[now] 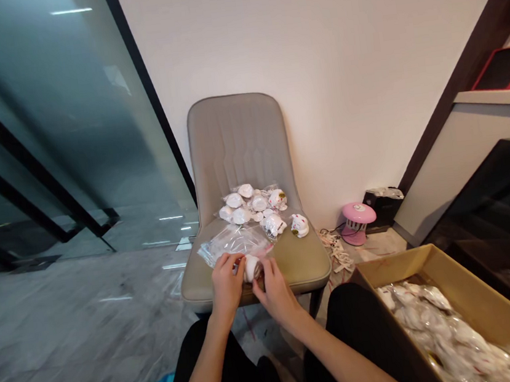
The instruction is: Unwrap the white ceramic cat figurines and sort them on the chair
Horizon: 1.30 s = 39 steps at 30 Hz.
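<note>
My left hand (226, 284) and my right hand (274, 288) meet at the front edge of a beige chair seat (298, 260). Both are closed around one small white figurine (252, 268) held between them. Just behind the hands lies a stack of clear plastic bags (236, 241). Further back on the seat is a pile of bagged white figurines (253, 202), and one unbagged white figurine (299, 225) stands to its right.
An open cardboard box (435, 259) holding several bagged figurines stands on the floor at my right. A pink mushroom-shaped gadget (356, 222) and a black box (382, 203) sit by the wall. A glass partition (53, 135) is to the left.
</note>
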Tool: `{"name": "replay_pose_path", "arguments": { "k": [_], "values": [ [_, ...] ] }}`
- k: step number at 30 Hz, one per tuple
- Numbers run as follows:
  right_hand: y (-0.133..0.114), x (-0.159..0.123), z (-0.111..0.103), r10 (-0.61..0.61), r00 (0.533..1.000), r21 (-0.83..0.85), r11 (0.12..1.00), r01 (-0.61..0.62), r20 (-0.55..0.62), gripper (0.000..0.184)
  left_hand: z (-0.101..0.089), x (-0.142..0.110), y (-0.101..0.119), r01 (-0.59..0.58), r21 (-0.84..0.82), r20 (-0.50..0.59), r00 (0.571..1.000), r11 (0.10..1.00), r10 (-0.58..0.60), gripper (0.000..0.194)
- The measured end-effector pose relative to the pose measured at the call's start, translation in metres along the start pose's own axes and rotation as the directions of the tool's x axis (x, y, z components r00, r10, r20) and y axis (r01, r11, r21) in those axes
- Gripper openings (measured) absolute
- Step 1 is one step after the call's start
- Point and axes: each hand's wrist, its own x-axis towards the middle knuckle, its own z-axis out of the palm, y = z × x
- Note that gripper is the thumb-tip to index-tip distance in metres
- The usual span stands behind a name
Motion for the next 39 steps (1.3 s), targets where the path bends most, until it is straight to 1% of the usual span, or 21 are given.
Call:
{"name": "replay_pose_path", "arguments": {
  "k": [2, 3, 4, 6, 8, 11, 16, 19, 23, 29, 35, 39],
  "values": [
    [0.004, 0.0, 0.003, 0.007, 1.0, -0.032, 0.999, -0.007, 0.004, 0.027, 0.0, -0.001, 0.001, -0.032, 0.043, -0.014, 0.999, 0.999, 0.033, 0.015],
    [0.004, 0.0, 0.004, -0.005, 1.0, -0.044, 0.999, 0.006, 0.017, 0.023, 0.0, -0.001, 0.001, -0.047, 0.067, -0.018, 0.999, 0.997, 0.048, 0.015],
    [0.004, 0.0, 0.004, -0.026, 0.999, -0.052, 0.998, 0.027, 0.031, 0.022, 0.0, -0.001, 0.001, -0.057, 0.088, -0.018, 0.998, 0.994, 0.059, 0.016],
    [0.001, -0.001, 0.002, -0.068, 0.996, -0.056, 0.996, 0.071, 0.053, 0.026, 0.0, -0.001, 0.002, -0.055, 0.102, -0.017, 0.998, 0.993, 0.057, 0.016],
    [-0.003, -0.003, -0.001, -0.091, 0.994, -0.056, 0.994, 0.095, 0.067, 0.03, 0.0, -0.001, 0.001, -0.029, 0.068, -0.012, 0.999, 0.997, 0.029, 0.016],
    [-0.009, -0.004, -0.004, -0.094, 0.992, -0.056, 0.993, 0.099, 0.088, 0.032, -0.001, 0.0, 0.001, 0.004, 0.007, -0.001, 1.0, 1.0, -0.004, 0.017],
    [-0.013, -0.006, -0.003, -0.09, 0.989, -0.1, 0.99, 0.103, 0.119, 0.034, -0.002, 0.004, 0.002, 0.004, 0.003, -0.019, 1.0, 1.0, -0.004, 0.018],
    [-0.015, -0.006, -0.002, -0.094, 0.985, -0.135, 0.984, 0.113, 0.143, 0.045, -0.002, 0.003, 0.003, -0.005, 0.006, -0.033, 0.999, 1.0, 0.005, 0.019],
    [-0.016, -0.004, 0.0, -0.083, 0.982, -0.182, 0.977, 0.114, 0.172, 0.059, -0.001, 0.0, 0.005, -0.022, -0.019, -0.011, 1.0, 1.0, 0.022, 0.02],
    [-0.014, -0.001, 0.002, -0.078, 0.989, -0.219, 0.97, 0.105, 0.126, 0.067, -0.003, -0.001, 0.009, -0.02, -0.035, -0.008, 1.0, 0.999, 0.02, 0.018],
    [-0.014, 0.001, 0.002, -0.066, 0.99, -0.224, 0.97, 0.093, 0.126, 0.077, -0.004, 0.0, 0.008, -0.024, -0.01, -0.022, 0.999, 1.0, 0.024, 0.018],
    [-0.013, 0.004, 0.002, -0.043, 0.992, -0.201, 0.977, 0.067, 0.118, 0.074, -0.004, -0.001, 0.008, -0.047, 0.021, -0.025, 0.999, 0.999, 0.048, 0.018]
  ]
}}
